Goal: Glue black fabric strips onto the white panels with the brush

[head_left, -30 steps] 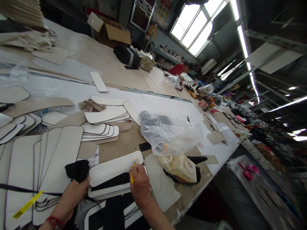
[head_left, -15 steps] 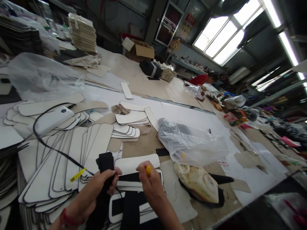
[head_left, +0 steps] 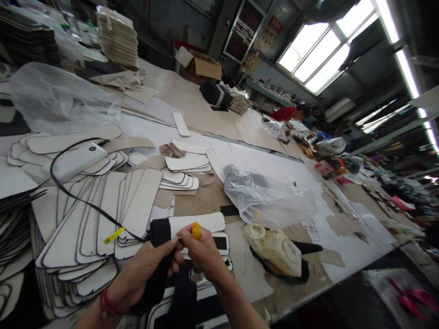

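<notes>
My left hand (head_left: pixel 146 269) is closed on a bundle of black fabric strips (head_left: pixel 160 233), which hangs down below the fingers. My right hand (head_left: pixel 202 251) grips a yellow-handled brush (head_left: pixel 195 230), its pale, blurred end pointing down under the palm. The fingertips of both hands meet at the edge of the black fabric; what lies between them is hidden. Under the hands lie white panels (head_left: pixel 202 222) with dark edges, some crossed by black strips. To the left a large fanned stack of similar white panels (head_left: pixel 113 208) spreads out.
A white device (head_left: pixel 78 160) with a black cord and yellow tag (head_left: pixel 114 235) rests on the panels. Right of my hands are a clear plastic bag (head_left: pixel 270 196) and a stained, cream-coloured container (head_left: pixel 274 249). A cardboard box (head_left: pixel 207 68) stands at the back.
My right hand has moved left to meet my left hand at the black fabric. The brush has turned, so its lower end now shows. The view has shifted slightly.
</notes>
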The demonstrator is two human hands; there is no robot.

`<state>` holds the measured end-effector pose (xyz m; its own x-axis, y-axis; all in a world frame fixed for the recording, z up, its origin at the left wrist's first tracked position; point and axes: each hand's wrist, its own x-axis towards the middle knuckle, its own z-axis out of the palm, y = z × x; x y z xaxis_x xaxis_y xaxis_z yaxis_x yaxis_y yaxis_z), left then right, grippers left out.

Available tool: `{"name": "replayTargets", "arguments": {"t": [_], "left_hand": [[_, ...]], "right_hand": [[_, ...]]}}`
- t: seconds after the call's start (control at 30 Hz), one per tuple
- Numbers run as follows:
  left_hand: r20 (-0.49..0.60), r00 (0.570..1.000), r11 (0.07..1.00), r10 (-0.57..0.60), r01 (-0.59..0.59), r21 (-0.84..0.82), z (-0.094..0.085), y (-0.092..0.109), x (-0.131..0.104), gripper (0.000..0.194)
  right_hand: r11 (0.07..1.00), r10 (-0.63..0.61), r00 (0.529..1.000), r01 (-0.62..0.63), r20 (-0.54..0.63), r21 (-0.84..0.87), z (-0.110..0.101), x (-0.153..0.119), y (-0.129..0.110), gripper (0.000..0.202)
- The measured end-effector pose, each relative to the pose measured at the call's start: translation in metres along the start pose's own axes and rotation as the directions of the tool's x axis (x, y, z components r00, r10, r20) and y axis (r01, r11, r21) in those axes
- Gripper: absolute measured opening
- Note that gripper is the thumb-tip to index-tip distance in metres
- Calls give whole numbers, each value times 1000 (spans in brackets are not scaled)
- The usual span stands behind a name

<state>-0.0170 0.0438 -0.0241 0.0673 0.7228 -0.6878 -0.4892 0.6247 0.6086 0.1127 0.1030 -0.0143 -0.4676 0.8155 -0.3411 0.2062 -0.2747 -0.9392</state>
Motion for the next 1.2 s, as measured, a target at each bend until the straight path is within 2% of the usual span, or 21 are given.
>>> {"name": "replayTargets", "arguments": {"t": [0.07, 0.13, 0.3, 0.4, 0.47, 0.6, 0.73, 0.87, 1.0, 1.2], "left_hand": [[-14, 1000, 985, -10, 8, -171, 1, 0, 1, 34], [9, 1000, 964, -12, 14, -265, 1, 1, 1, 34], [-64, 998, 983, 24, -36, -179, 2, 4, 0, 43], [-85, 996, 984, 19, -34, -177, 2, 6, -2, 48], [-95, 995, 981, 1, -19, -195, 3, 7, -4, 49], [-3, 1000, 978, 11, -12, -209, 1, 5, -9, 43], [71, 997, 990, 28, -18, -143, -6, -4, -9, 43], [101, 995, 994, 23, -12, -110, -11, -8, -7, 51], [99, 995, 993, 9, 2, -115, -11, -4, -7, 52], [15, 996, 995, 93, -92, -23, -11, -3, -1, 49]], "right_hand": [[994, -49, 995, 40, -87, -101, -2, -4, 4, 23], [990, -52, 995, 39, -86, -139, 0, -7, 8, 17], [986, -9, 1000, 6, -20, -166, 9, -10, 16, 18], [975, -46, 999, 41, -19, -218, 10, -9, 15, 12], [947, -90, 996, 82, -10, -310, 8, -8, 13, 10], [859, -138, 990, 116, -7, -498, 5, -8, 13, 27], [809, -162, 981, 67, -111, -584, 8, -6, 17, 29], [817, -170, 974, 55, -148, -573, 7, -2, 22, 30], [869, -129, 975, 22, -184, -494, 2, -1, 26, 35], [949, 27, 998, -44, -58, -313, -2, 2, 18, 30]]}}
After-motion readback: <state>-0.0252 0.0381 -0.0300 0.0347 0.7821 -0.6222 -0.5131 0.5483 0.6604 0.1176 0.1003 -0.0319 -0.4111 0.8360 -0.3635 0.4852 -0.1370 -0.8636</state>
